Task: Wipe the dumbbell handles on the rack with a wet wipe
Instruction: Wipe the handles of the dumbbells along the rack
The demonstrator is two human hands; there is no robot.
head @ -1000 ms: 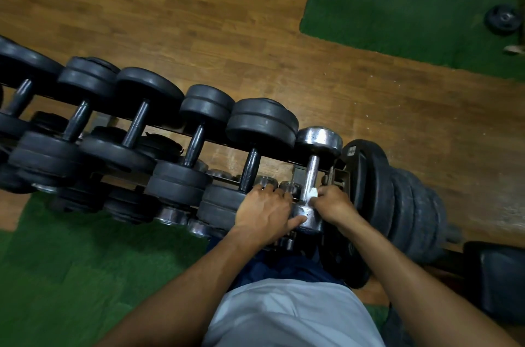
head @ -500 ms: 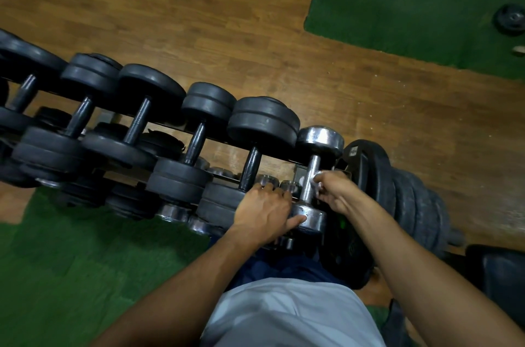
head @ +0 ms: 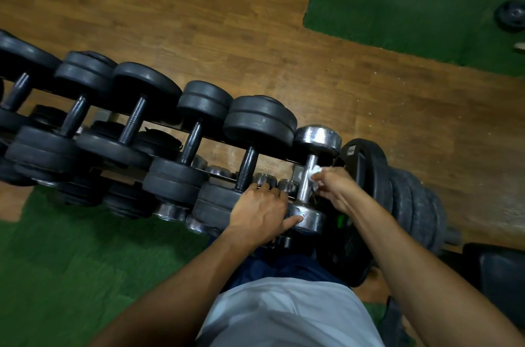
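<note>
Head view
Rack [head: 299, 173]: runs from 9 o'clock toward the centre of the frame, tilted; its upper tier holds a row of dumbbells lying side by side, and a lower tier shows more weights underneath, mostly in shadow.
Rack contents, upper tier: five black dumbbells [head: 250, 165] and, at the right end of the row, one chrome dumbbell [head: 309, 176].
Rack contents, lower tier: small chrome ends [head: 170, 211] and dark plates, too dim to count.
Chrome dumbbell: lies just right of centre, its far head toward 12 o'clock and its near head toward 6 o'clock, the bare metal handle between them.
Wet wipe [head: 316, 171]: a small white wad pressed against the right side of the chrome handle, near its far end.
Right hand [head: 333, 186]: comes in from 5 o'clock; its fingers are curled and pinch the wipe, which peeks out at the fingertips toward 11 o'clock of the hand.
Left hand [head: 260, 211]: comes in from 7 o'clock and rests on the near ends of the dumbbells, fingers spread and fairly straight, holding nothing; the thumb touches the chrome dumbbell's near head.
Weight plates [head: 397, 196]: a stack on edge just beside the rack's right end, at 3 o'clock of the right hand.
Floor [head: 199, 6]: brown wood, with green mats [head: 412, 0] at 1 o'clock and at 8 o'clock.
Loose plates [head: 512, 16]: two dark discs on the far mat at 2 o'clock.
</note>
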